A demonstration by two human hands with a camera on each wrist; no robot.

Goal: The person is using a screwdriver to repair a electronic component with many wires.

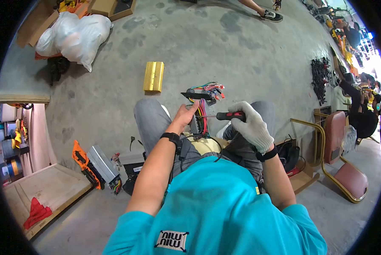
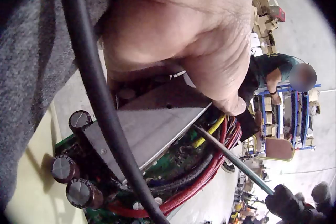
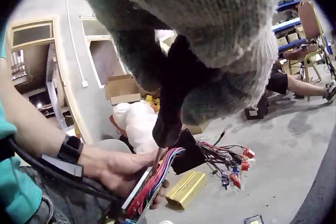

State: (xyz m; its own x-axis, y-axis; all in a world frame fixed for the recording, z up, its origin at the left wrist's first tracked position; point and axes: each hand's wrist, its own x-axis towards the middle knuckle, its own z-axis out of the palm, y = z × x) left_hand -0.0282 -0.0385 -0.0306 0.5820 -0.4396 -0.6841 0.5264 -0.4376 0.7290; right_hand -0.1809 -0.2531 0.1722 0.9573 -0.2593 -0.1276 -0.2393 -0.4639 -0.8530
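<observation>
My bare left hand (image 1: 185, 115) grips a green circuit board (image 2: 181, 157) between my knees. A grey metal plate (image 2: 149, 124) stands on the board, beside several round capacitors (image 2: 80, 193). A bundle of coloured wires (image 1: 204, 114) runs from it through a black end plate (image 1: 196, 96) to red and other plugs (image 1: 216, 88). My right hand (image 1: 253, 127), in a white knit glove, holds a red and black screwdriver (image 1: 230, 116). Its shaft points left, the tip close to the plate's edge and the wires in the left wrist view. The glove hides part of the handle.
A gold finned metal case (image 1: 154, 76) lies on the floor ahead. To my left are a silver case (image 1: 102, 162) and an orange-black item (image 1: 85, 163). White bags (image 1: 77, 36) lie at upper left; a chair (image 1: 347, 178) stands right. Other people are farther off.
</observation>
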